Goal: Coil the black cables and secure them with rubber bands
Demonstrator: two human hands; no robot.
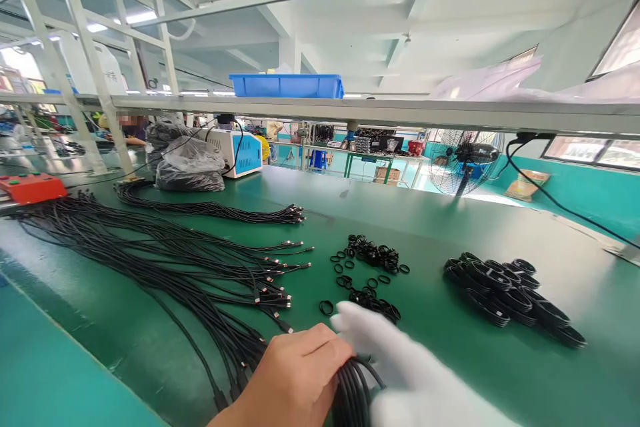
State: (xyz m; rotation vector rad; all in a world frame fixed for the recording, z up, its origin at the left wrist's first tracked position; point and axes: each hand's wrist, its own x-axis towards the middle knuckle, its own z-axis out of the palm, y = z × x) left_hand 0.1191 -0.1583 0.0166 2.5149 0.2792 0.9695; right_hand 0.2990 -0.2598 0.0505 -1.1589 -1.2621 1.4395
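Note:
My left hand, bare, is closed around a coil of black cable at the bottom centre. Just right of the coil is my right hand in a white glove, smeared by motion. One gloved finger stretches toward my left fingertips, and a loop of the cable runs toward the glove; whether it grips the cable I cannot tell. Loose black cables with small metal plugs lie in a long bundle to the left. Beyond my hands are piles of small black rings.
Several finished-looking cable coils are heaped on the green table at right. Another cable bundle lies farther back, near plastic-wrapped goods and a blue-and-white machine. A red box stands left. A shelf crosses overhead.

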